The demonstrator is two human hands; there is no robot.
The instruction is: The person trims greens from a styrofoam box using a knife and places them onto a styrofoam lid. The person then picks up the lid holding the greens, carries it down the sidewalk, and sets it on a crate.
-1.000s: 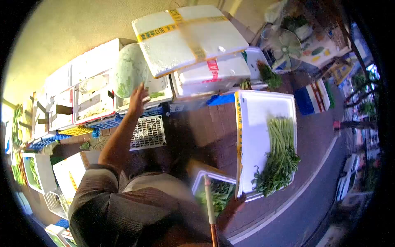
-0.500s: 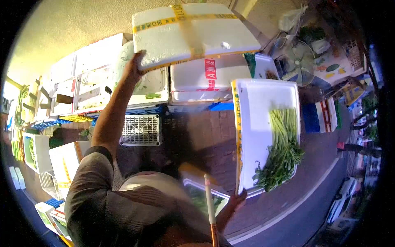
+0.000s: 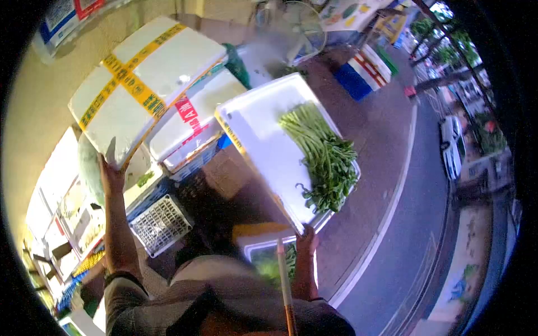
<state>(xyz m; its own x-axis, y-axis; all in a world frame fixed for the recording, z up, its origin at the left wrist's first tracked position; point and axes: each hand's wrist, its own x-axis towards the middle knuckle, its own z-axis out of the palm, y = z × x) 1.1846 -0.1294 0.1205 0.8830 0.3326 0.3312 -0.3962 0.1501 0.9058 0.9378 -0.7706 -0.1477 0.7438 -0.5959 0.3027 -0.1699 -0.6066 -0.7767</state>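
My left hand (image 3: pixel 112 171) is closed on the near corner of a white foam box lid (image 3: pixel 162 61) crossed with yellow printed tape. The lid lies tilted over a foam box (image 3: pixel 182 131) with a red label; whether it rests on that box I cannot tell. On the right, my right hand (image 3: pixel 306 242) grips the near corner of an open, shallow white foam box (image 3: pixel 252 129). Inside it lies a bunch of leafy green vegetables (image 3: pixel 330 168), pale stems pointing away from me. Yellow tape runs along this box's left side.
A white plastic crate (image 3: pixel 161 225) stands below the stacked boxes. Close to my body is another foam box (image 3: pixel 246 231) holding greens. A thin white and orange stick (image 3: pixel 286 280) shows in front. Further off are a fan (image 3: pixel 305 31), a striped box (image 3: pixel 364 73), a curb and a white car (image 3: pixel 451 148).
My view has turned to the right. The taped lid now sits lower and further left, nearer the labelled box. The foam box with greens has come closer, still in my right hand.
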